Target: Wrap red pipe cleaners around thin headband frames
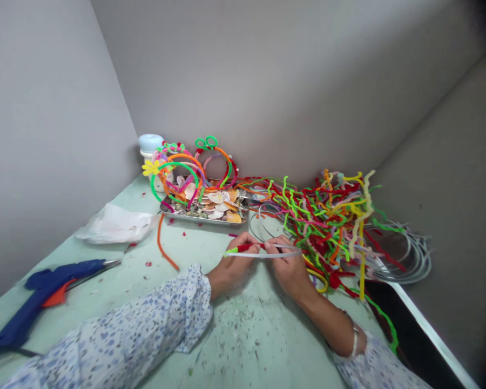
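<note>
My left hand point(235, 261) is closed around one side of a thin grey headband point(263, 255), held over the near middle of the table. Red pipe cleaner point(245, 247) covers part of the band, with a bright green end at its left. My right hand point(289, 268) pinches the band near the red part, its thumb and fingertips close to those of the left. Fingers hide some of the band, so I cannot tell exactly where the pipe cleaner ends.
A metal tray point(202, 219) of shells stands at the back, with finished colourful headbands point(178, 162) on it. A heap of pipe cleaners point(328, 216) lies right, beside coiled grey bands point(413, 259). At left are a blue glue gun point(56, 275) and a white plastic bag point(117, 224).
</note>
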A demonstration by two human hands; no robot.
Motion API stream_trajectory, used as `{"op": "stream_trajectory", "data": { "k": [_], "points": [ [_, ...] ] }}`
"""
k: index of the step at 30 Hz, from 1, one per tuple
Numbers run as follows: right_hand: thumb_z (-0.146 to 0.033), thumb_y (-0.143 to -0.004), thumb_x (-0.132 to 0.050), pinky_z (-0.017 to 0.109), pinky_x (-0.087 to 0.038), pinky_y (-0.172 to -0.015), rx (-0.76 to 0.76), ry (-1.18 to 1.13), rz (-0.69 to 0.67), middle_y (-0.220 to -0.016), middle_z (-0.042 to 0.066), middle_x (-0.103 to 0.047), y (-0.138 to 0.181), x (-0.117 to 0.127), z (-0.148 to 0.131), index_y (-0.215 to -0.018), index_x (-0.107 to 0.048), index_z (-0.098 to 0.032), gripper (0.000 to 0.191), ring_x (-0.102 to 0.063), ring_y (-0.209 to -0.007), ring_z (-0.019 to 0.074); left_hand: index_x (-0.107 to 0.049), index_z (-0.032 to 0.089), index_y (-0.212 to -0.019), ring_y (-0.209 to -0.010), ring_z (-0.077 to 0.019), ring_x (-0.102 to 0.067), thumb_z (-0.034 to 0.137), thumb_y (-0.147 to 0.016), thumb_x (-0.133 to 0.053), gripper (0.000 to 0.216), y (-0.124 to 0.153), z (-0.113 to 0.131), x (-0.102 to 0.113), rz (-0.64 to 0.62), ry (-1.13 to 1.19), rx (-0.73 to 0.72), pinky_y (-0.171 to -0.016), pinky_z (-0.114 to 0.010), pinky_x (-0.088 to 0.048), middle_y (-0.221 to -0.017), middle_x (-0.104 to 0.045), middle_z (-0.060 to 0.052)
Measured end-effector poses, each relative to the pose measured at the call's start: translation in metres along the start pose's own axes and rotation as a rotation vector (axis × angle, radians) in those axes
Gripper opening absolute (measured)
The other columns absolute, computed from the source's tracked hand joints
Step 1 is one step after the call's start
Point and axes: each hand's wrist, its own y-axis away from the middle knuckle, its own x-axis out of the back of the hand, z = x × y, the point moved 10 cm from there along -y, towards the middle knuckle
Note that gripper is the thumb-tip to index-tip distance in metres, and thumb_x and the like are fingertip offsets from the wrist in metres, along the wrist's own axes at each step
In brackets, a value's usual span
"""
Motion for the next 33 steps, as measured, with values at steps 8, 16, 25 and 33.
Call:
{"op": "stream_trajectory", "data": {
  "k": [8,16,25,33],
  "points": [
    [-0.032,-0.092,-0.047,0.032,-0.043,-0.068,0.002,-0.003,-0.002,-0.078,0.005,-0.061,0.000,-0.002,0.002,-0.078,-0.064,-0.018,0.025,-0.057,-0.073,0.0206,-0.054,0.018,-0.075,-0.053,-0.0079,-0.038,0.026,-0.078,-0.057,0.009,0.002,0.005,-0.001,0.007,0.034,0.022,-0.050,-0.022,-0.028,-0.061,-0.047,0.005],
    [-0.027,-0.092,-0.049,0.032,-0.046,-0.074,0.132,0.024,0.086,-0.088,0.006,-0.060,0.003,0.021,-0.022,-0.092,-0.067,-0.018,0.019,-0.057,-0.083,0.0205,-0.050,0.017,-0.061,-0.041,-0.0049,-0.030,0.022,-0.065,-0.060,0.012,-0.004,-0.003,0.003,0.086,0.316,0.225,-0.042,-0.021,-0.017,-0.046,-0.039,0.008],
    [-0.028,-0.087,-0.056,0.035,-0.051,-0.074,0.069,-0.173,0.229,-0.089,0.006,-0.065,-0.006,0.046,0.013,-0.099,-0.069,-0.020,0.020,-0.063,-0.081,0.0208,-0.045,0.017,-0.063,-0.041,-0.0036,-0.030,0.024,-0.065,-0.056,0.014,-0.005,-0.001,-0.004,-0.032,0.443,0.328,-0.041,-0.019,-0.018,-0.053,-0.040,0.006],
    [-0.027,-0.083,-0.061,0.029,-0.052,-0.059,0.043,-0.166,-0.020,-0.079,0.004,-0.071,-0.005,0.012,0.013,-0.093,-0.071,-0.019,0.016,-0.064,-0.065,0.0172,-0.047,0.016,-0.061,-0.041,-0.0041,-0.029,0.020,-0.064,-0.053,0.008,-0.004,-0.003,-0.010,-0.142,0.436,0.373,-0.040,-0.019,-0.018,-0.052,-0.039,0.005]
  ]
}}
